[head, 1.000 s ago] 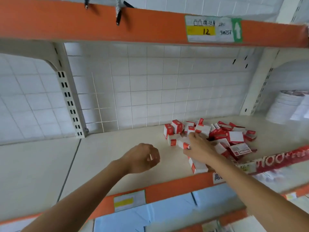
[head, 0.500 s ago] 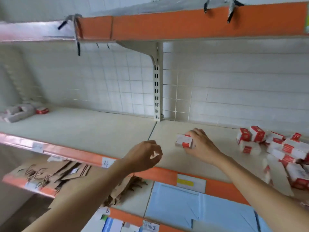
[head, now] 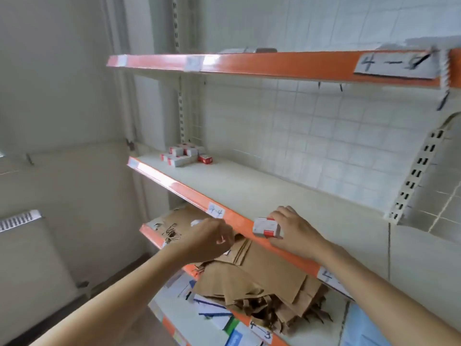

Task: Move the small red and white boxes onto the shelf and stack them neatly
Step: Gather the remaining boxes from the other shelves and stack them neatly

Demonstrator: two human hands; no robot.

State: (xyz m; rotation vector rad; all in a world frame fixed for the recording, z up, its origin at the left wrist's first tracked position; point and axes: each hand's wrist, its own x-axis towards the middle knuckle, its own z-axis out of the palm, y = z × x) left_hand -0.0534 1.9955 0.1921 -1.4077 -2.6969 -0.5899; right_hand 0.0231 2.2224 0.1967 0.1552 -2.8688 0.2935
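My right hand [head: 295, 231] grips a small red and white box [head: 266, 227] over the orange front edge of the middle shelf [head: 274, 193]. My left hand [head: 209, 239] hovers just left of it, in front of the shelf edge, fingers curled; a small white thing shows at its fingertips, too blurred to identify. At the far left end of the same shelf stands a neat stack of small red and white boxes [head: 183, 155], with one red box [head: 205, 159] lying beside it.
An upper shelf [head: 274, 64] with an orange edge and a paper label hangs overhead. Brown paper bags [head: 252, 278] lie piled on the lower shelf, with blue and white packs [head: 214, 313] beneath. A white wall and radiator [head: 22, 221] are at the left.
My view has swung left along the shelf; the loose pile of boxes is out of sight. My right hand has carried its box leftward to the shelf's front edge, the left hand alongside.
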